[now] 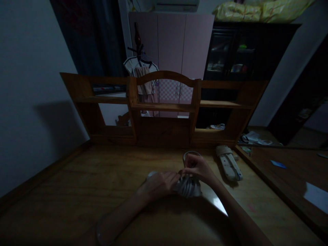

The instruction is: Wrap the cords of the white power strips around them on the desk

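Observation:
Near the middle of the wooden desk, turns of a pale power cord (189, 188) are bunched around what looks like a white power strip (151, 174), mostly covered by my hand. My left hand (161, 183) lies over it from the left, fingers closed on it. At the top of the turns my right hand (197, 168) is closed in a pinch on the cord, its fingertips close to the left ones. A loop of cord arches up behind the right hand. Dim light hides what lies under the fingers.
To the right lies another white power strip (230, 167) with its cord wound round one end. A wooden shelf unit (164, 131) closes off the desk's back. On the lower brown surface at right are a blue card (278, 164) and white paper (317, 197). A wall stands at left.

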Demonstrator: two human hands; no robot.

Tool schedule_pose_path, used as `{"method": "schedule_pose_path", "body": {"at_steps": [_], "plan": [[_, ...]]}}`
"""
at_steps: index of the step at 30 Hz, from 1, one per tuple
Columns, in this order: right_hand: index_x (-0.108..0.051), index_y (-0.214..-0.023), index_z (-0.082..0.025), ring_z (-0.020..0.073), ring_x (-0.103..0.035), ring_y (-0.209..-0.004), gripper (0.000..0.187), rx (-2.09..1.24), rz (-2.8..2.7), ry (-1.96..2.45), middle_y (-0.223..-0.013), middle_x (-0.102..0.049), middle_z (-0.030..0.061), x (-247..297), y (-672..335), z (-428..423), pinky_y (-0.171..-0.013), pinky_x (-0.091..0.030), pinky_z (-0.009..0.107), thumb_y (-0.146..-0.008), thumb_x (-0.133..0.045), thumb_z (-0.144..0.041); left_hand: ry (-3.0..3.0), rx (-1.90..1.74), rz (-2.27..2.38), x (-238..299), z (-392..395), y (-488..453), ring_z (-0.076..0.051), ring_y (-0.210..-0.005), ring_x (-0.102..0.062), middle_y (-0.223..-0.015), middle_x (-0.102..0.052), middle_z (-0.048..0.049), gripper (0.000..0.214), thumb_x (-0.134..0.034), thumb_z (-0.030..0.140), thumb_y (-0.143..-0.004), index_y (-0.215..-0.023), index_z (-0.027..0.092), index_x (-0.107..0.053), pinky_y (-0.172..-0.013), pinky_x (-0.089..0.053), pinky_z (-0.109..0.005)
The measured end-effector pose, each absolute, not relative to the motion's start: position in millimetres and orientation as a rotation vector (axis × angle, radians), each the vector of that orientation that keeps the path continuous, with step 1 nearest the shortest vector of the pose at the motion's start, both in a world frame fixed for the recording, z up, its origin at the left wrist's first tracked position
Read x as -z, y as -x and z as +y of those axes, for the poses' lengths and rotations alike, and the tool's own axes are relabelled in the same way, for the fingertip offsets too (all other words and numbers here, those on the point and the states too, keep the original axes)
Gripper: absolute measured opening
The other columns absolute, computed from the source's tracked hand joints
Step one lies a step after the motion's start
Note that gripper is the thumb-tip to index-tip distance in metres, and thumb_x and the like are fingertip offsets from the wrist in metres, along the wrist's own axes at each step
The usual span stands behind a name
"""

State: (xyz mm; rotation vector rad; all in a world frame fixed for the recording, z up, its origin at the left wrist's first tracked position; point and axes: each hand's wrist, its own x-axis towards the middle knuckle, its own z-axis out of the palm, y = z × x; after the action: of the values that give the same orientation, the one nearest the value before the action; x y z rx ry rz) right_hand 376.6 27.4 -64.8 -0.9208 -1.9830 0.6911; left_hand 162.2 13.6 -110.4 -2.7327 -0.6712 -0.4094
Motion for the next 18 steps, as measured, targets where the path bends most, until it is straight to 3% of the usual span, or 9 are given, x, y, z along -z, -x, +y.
{"method": "schedule_pose_path", "body": {"at_steps": [7,12,18], "plan": [[-0.051,-0.065,-0.016,0.0096,-0.041,-0.053,0.035,-0.855,-1.942,0.950,-0.057,-0.045,-0.0047,69.7,-372.7,32.5,-0.048,-0.028,0.021,-0.074,-0.071,-0.045,2.636,0.361,-0.545,101.3,5.0,-167.4,-0.019,-0.088,-0.060,-0.098,-0.060,-0.0071,0.033,-0.033,0.017,-0.095,-0.128,0.015,-0.040,-0.070,-0.051,-0.031],[-0.055,-0.066,-0.016,0.0102,-0.042,-0.053,0.035,-0.824,-1.979,1.013,-0.057,-0.047,-0.0036,72.6,-370.0,34.0,-0.049,-0.028,0.021,-0.077,-0.065,-0.048,2.600,0.353,-0.526,97.1,4.6,-166.4,-0.018,-0.085,-0.058,-0.097,-0.058,-0.0059,0.028,-0.037,0.019,-0.094,-0.121,0.021,-0.046,-0.067,-0.049,-0.030],[-0.055,-0.058,-0.015,0.0102,-0.039,-0.052,0.046,-0.826,-2.078,1.050,-0.052,-0.043,-0.0029,77.0,-369.6,36.3,-0.048,-0.027,0.022,-0.083,-0.054,-0.053,2.643,0.396,-0.572,100.0,9.4,-161.5,-0.018,-0.091,-0.057,-0.098,-0.057,-0.0056,0.033,-0.039,0.022,-0.094,-0.126,0.032,-0.042,-0.072,-0.049,-0.029]]}}
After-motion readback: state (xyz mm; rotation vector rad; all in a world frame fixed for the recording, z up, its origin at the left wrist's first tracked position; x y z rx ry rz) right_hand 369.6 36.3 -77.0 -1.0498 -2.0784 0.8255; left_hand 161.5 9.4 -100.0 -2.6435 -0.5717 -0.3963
